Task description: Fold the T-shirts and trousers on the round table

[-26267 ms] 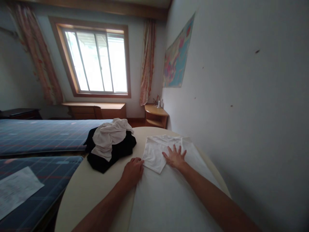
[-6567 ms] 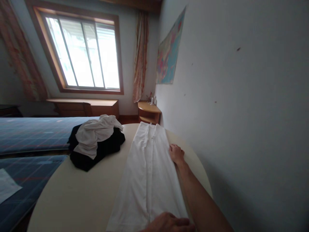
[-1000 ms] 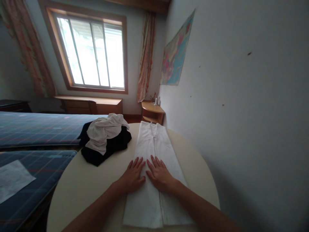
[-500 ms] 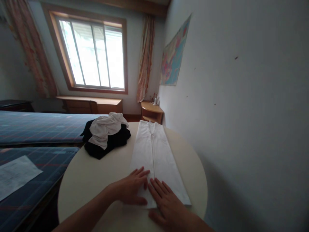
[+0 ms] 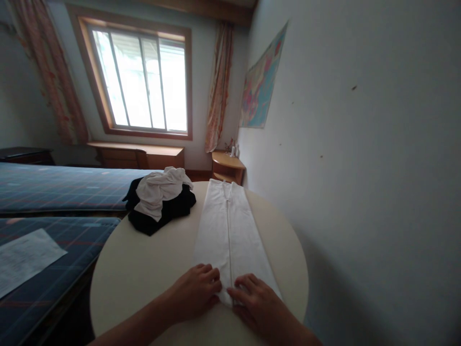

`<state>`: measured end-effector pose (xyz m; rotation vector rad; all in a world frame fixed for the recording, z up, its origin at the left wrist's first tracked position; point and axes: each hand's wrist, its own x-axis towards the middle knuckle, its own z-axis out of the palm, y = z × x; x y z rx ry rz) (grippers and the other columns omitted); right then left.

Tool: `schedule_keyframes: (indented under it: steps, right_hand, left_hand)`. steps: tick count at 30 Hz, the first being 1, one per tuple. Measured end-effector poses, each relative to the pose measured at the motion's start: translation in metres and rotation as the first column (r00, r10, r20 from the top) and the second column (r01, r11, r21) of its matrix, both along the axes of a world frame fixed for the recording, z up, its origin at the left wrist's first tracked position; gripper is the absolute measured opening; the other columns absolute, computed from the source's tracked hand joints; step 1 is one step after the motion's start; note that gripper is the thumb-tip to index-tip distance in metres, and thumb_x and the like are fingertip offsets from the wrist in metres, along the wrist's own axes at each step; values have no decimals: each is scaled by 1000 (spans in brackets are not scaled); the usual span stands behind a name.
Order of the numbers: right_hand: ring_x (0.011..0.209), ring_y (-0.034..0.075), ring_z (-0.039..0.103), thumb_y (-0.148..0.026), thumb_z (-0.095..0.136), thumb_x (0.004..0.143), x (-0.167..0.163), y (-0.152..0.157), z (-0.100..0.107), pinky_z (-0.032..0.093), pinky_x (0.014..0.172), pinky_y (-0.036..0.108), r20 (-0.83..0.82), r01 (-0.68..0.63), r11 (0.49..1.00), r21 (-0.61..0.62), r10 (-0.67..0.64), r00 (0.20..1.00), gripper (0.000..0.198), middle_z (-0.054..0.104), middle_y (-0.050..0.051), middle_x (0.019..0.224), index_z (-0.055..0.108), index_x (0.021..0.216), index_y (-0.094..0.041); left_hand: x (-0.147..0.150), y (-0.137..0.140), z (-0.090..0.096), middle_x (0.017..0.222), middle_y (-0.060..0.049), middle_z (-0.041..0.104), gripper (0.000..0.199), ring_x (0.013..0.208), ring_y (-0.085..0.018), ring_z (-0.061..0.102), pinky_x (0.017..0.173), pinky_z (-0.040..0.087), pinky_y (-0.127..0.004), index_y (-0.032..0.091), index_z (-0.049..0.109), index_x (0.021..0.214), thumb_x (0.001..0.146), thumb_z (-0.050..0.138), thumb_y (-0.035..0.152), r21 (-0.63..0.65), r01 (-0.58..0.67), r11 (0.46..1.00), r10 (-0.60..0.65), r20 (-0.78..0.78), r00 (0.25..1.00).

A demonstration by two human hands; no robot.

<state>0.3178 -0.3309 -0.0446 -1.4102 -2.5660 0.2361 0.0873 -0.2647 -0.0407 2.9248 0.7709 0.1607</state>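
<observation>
A white garment (image 5: 214, 230) lies flat in a long strip on the round table, its two sides meeting along a line down the middle. My left hand (image 5: 198, 290) is at the near left end of the strip, fingers curled and pinching the cloth's edge. Just right of the middle line, my right hand (image 5: 257, 300) has its fingers bent over the same near edge, closed on the cloth. The thumbs are partly hidden. Left of the strip, a crumpled pale cloth (image 5: 160, 187) rests on a black cloth (image 5: 158, 223).
The round cream table (image 5: 151, 269) stands close to the white wall (image 5: 345, 192) on the right. To the left are plaid mattresses (image 5: 72, 190) with a sheet of paper (image 5: 30, 254) on the nearer one. A small corner shelf (image 5: 228, 161) and a desk (image 5: 162, 156) stand beyond.
Both hands were lying flat with fingers stretched on the white garment. Now their fingers are curled at its near edge, and that edge is slightly gathered.
</observation>
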Motion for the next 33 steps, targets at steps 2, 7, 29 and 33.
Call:
schedule_keyframes:
  steps: [2, 7, 29, 33]
  right_hand:
    - [107, 22, 57, -23, 60, 90, -3, 1, 0, 48, 93, 33, 40, -1, 1000, 30, 0, 999, 30, 64, 4, 113, 62, 119, -30]
    - [97, 23, 61, -23, 62, 88, -18, 6, -6, 50, 79, 31, 121, 53, 996, 70, -61, 991, 16, 67, 4, 101, 64, 105, -23]
    - [143, 23, 34, -11, 49, 72, 75, 9, 7, 28, 119, 43, 10, 103, 979, -175, -103, 995, 69, 46, 7, 151, 55, 139, -23]
    - [146, 22, 29, -22, 48, 89, 91, 9, 1, 28, 118, 44, -49, 81, 977, -199, -93, 994, 52, 41, 5, 154, 55, 140, -28]
  left_hand:
    - [6, -2, -2, 102, -7, 65, 7, 97, -23, 61, 88, 49, -38, 19, 61, 95, 92, 56, 21, 55, -17, 998, 20, -55, 998]
    - [12, -1, -8, 100, -6, 66, 6, 93, -22, 61, 83, 50, -35, 19, 58, 94, 93, 52, 19, 60, -104, 993, 107, -42, 993]
    - [-66, 30, -4, 146, 3, 52, 53, 137, -19, 45, 113, 37, -35, 34, 61, 126, 82, 48, 8, -234, -20, 972, 64, 184, 981]
    - [-69, 31, -4, 152, 6, 43, 60, 142, -20, 38, 120, 27, -43, 39, 56, 135, 85, 45, 7, -296, 44, 954, 2, 154, 988]
